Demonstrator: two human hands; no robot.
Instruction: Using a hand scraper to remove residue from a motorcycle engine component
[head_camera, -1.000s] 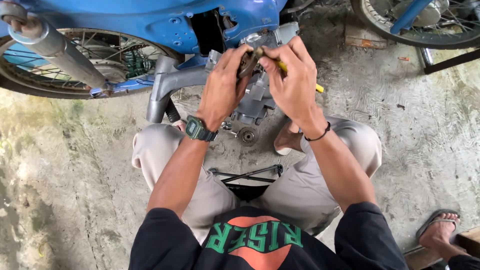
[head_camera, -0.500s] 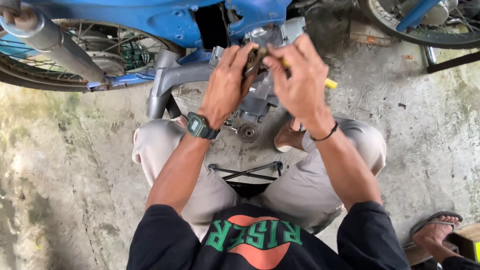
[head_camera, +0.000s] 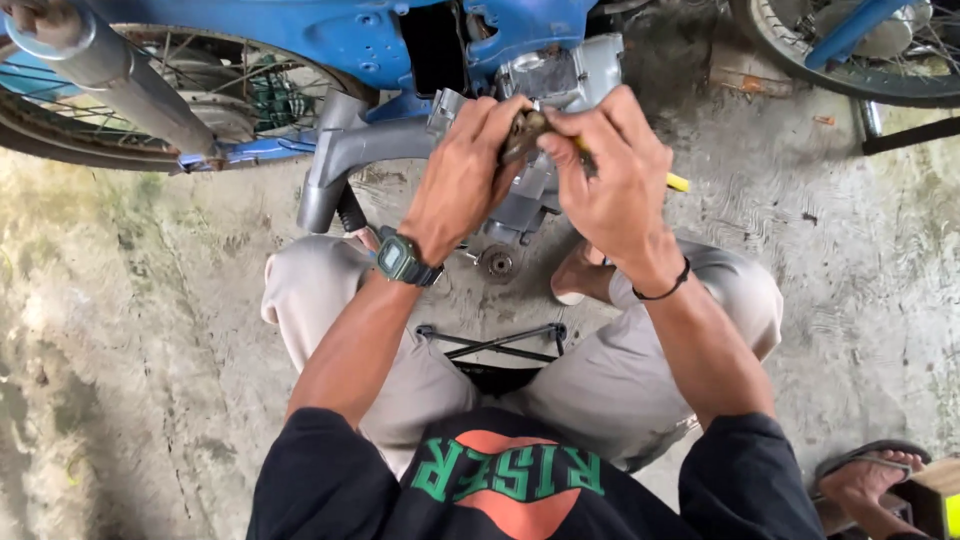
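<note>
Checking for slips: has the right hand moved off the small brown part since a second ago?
No. The right hand stays on the small brown part, beside the grey engine.

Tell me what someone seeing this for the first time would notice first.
Two hands meet at top centre: the left hand and right hand pinch a small dark part against the grey engine of a blue motorbike. A yellow-tipped tool sticks out beside the right hand. A chrome exhaust pipe slants across the top left, over rough concrete floor.

Small brownish metal part pinched before the grey engine.
</note>
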